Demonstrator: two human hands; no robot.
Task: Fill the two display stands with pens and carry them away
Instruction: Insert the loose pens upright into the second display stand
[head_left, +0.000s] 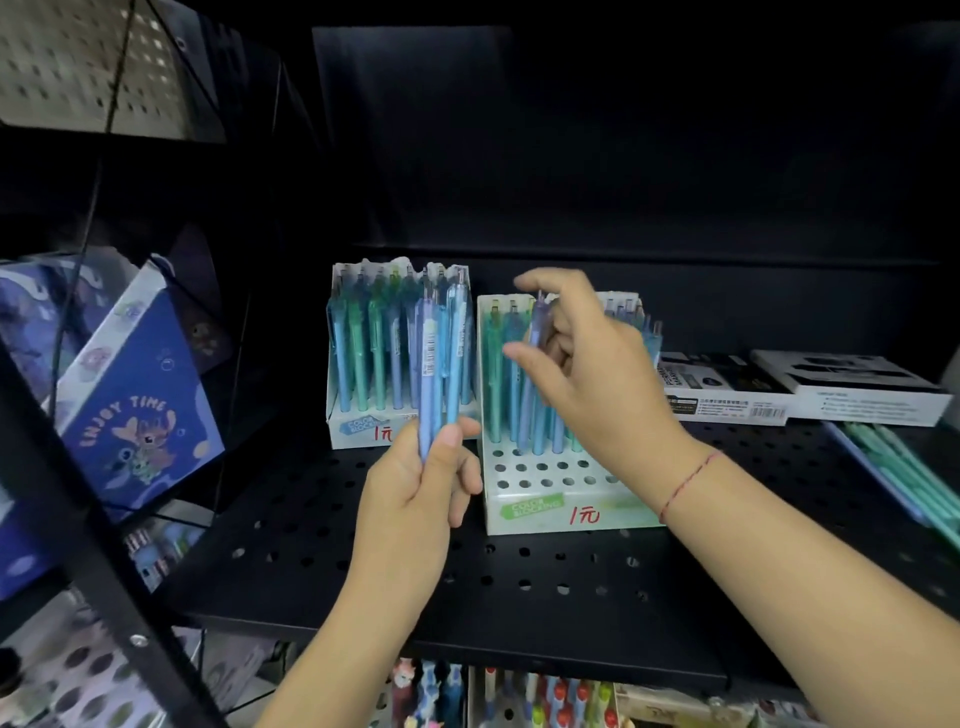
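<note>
Both stands (358, 434) (545, 519) read "COLOR BLOCKING" and "1元"; the blue box (135, 415), "ENJOY TIME".

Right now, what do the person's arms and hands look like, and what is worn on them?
The left arm and right arm are bare, without sleeves. A thin red string bracelet circles the right wrist. The left hand and right hand show no rings, gloves or watch.
</note>
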